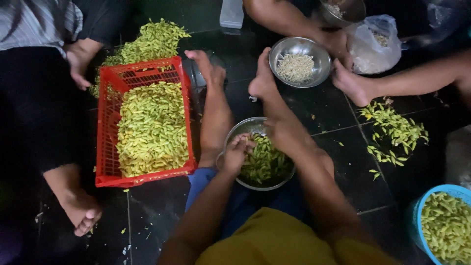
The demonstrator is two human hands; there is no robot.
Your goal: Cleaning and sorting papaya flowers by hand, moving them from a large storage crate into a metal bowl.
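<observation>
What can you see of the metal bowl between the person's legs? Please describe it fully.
The metal bowl is round, shiny and steel-looking. It sits upright on the dark tiled floor between the person's legs, filled with green pods. The left hand rests over its near-left rim, fingers curled on a pod. The right hand reaches over its far-right side. The arms hide part of the rim.
</observation>
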